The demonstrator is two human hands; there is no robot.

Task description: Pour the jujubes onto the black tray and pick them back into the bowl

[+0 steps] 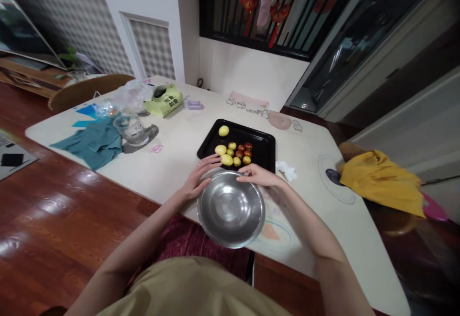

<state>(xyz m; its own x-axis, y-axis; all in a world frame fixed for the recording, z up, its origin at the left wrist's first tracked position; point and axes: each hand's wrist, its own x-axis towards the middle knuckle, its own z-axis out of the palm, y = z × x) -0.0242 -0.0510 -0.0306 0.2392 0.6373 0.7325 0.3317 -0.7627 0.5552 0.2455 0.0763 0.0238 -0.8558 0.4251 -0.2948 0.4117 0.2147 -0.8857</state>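
Note:
A shiny metal bowl [230, 208], hollow side up, stands at the near table edge, in front of a black tray [266, 146]. My right hand [259, 175] grips the bowl's far right rim, thumb over the edge. At the bowl's upper left is my left hand [198, 179], fingers stretched toward the fruit and thumb beside the rim. Its fingertips are close to a yellow lemon-like fruit [226, 160]; whether they touch is unclear. Two similar fruits, one a yellow fruit [223, 130] farther back, share the tray with several small green-yellow fruits [236, 161] and dark red fruits [247, 146].
On the white table [176, 139] are a teal cloth [95, 143], a clear plastic container [131, 129], a green tissue box [166, 101], a purple packet [194, 104] and a crumpled white tissue [286, 170]. A yellow cloth [381, 179] lies over a chair at right.

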